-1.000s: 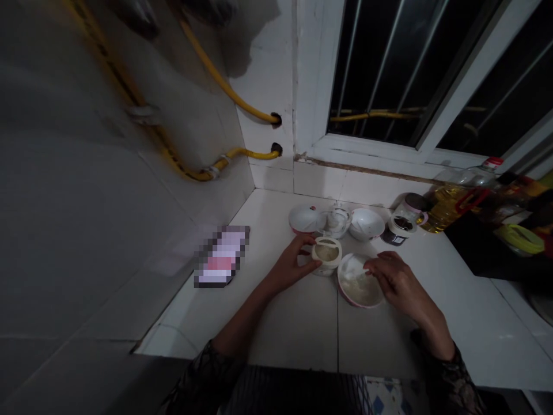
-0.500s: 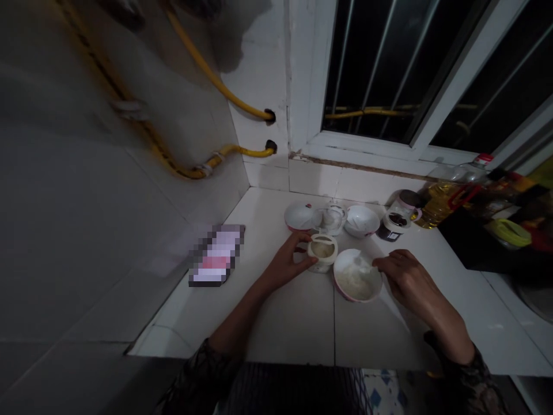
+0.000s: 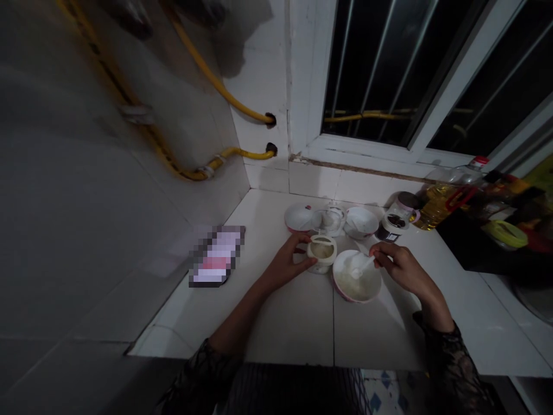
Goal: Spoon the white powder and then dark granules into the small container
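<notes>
My left hand (image 3: 292, 258) is wrapped around the side of a small white jar (image 3: 320, 264), which stands on the counter with its top uncovered and pale contents showing. Between the fingers of my right hand (image 3: 400, 266) is the handle of a white spoon (image 3: 363, 267). The spoon's bowl hangs inside a white bowl (image 3: 343, 261) with a reddish outside, above pale, whitish contents. That bowl sits just right of the jar. What the contents are, I cannot tell.
Behind the jar stand another bowl (image 3: 298, 219), a clear container (image 3: 332, 220) and a third bowl (image 3: 362, 222). A dark-filled jar (image 3: 392, 226) and an oil bottle (image 3: 436, 204) are at the back right, beside a black box (image 3: 460, 239). A phone (image 3: 218, 256) lies left.
My right hand has turned and shifted slightly, bringing the spoon lower and further into view over the bowl. My left hand stays on the jar.
</notes>
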The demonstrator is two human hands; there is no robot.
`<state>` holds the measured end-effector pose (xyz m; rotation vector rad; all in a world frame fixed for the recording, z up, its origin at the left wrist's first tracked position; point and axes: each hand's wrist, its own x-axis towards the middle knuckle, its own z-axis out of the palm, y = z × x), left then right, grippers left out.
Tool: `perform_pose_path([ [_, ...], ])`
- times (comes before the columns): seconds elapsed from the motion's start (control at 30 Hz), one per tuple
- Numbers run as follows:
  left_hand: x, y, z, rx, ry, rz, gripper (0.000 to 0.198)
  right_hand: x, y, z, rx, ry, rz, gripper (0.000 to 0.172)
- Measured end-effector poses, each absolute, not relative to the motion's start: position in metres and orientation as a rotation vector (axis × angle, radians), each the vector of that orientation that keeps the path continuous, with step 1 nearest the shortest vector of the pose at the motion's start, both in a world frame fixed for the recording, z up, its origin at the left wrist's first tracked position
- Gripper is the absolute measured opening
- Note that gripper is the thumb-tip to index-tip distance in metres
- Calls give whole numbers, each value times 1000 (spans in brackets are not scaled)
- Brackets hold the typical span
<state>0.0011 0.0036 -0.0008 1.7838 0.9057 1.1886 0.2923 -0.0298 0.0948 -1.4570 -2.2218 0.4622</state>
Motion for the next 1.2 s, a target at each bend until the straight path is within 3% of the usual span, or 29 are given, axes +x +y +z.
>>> perform_pose_path([
  [0.27,1,4,-1,1783,913,1175,33,284,-19,68,-1352,-2134,845,17],
  [0.5,1,3,0,1778,920,1181,33,295,-12,60,-1420,-1645,1210,19],
  [1.2,2,3,-1,1765,917,1187,35,298,-7,56,-1465,-1332,1162,17],
])
